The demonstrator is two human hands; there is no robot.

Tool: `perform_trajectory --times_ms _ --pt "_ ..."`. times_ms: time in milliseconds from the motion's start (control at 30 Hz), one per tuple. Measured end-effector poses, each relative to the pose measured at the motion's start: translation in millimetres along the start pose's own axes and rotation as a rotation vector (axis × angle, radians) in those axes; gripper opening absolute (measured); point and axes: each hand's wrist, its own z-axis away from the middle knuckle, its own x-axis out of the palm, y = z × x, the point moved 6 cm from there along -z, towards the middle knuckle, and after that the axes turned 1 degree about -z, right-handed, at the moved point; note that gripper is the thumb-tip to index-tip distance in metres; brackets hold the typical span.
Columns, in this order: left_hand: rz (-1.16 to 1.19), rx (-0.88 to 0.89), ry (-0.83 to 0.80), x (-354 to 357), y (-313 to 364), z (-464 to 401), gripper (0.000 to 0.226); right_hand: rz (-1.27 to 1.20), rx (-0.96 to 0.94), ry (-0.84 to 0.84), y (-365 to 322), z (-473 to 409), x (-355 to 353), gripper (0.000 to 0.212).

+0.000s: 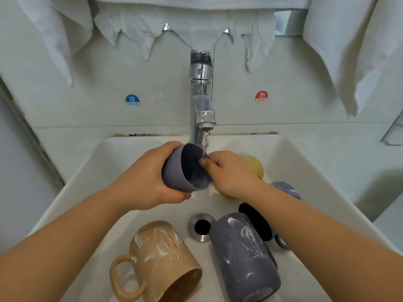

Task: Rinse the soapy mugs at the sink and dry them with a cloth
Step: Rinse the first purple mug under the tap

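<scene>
My left hand [144, 177] grips a purple mug [174, 173] from its base side, tilted with the mouth to the right under the running water [204, 142] of the chrome tap [201, 99]. My right hand [229, 173] pinches the mug's rim, thumb inside. In the white sink [82, 171] lie soapy mugs: a beige one [161, 262] on its side at the front left, a purple one [244, 256] beside it, another purple one [285, 188] behind my right forearm, and a yellow one [253, 166] behind my right hand.
The drain [201, 226] sits in the sink's middle. White cloths hang above the tap, one at the left [56, 33], one at the centre [183, 25] and one at the right [349, 51]. Cold [132, 100] and hot [261, 97] stickers mark the wall.
</scene>
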Motion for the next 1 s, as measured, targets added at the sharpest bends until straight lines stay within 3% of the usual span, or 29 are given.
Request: perform_trajectory --times_ms 133,233,333,433,600,700,767,900,1000 --pt "0.014 -0.007 0.003 -3.4 0.4 -0.2 0.08 -0.133 0.025 -0.052 2.8 0.5 2.9 0.026" --pt "0.013 0.031 -0.039 1.8 7.8 0.0 0.076 -0.013 -0.025 0.01 0.6 -0.7 -1.4 0.025" --pt "0.037 0.049 -0.067 8.1 11.9 1.5 0.077 0.06 -0.08 0.056 -4.4 -0.5 -2.0 0.006" --pt "0.058 0.026 -0.067 8.5 8.0 2.5 0.079 0.051 -0.089 0.041 -6.6 0.7 0.9 0.011" --pt "0.041 -0.021 -0.001 3.9 -1.9 1.7 0.086 -0.277 0.019 -0.028 -0.7 -1.4 9.9 0.02" --pt "-0.147 -0.057 0.116 -2.1 -2.5 2.1 0.103 -0.317 0.112 0.024 3.8 -1.3 11.2 0.019" --pt "-0.198 -0.036 0.138 -3.5 1.1 1.5 0.095 -0.357 0.16 0.066 4.0 -0.6 8.7 0.024" --pt "-0.138 0.0 0.037 4.0 4.2 1.2 0.08 -0.117 0.076 0.083 2.7 0.4 -0.9 0.038" --pt "-0.109 0.003 0.009 4.7 2.1 1.0 0.079 -0.101 0.081 -0.001 6.5 -0.7 1.8 0.027"
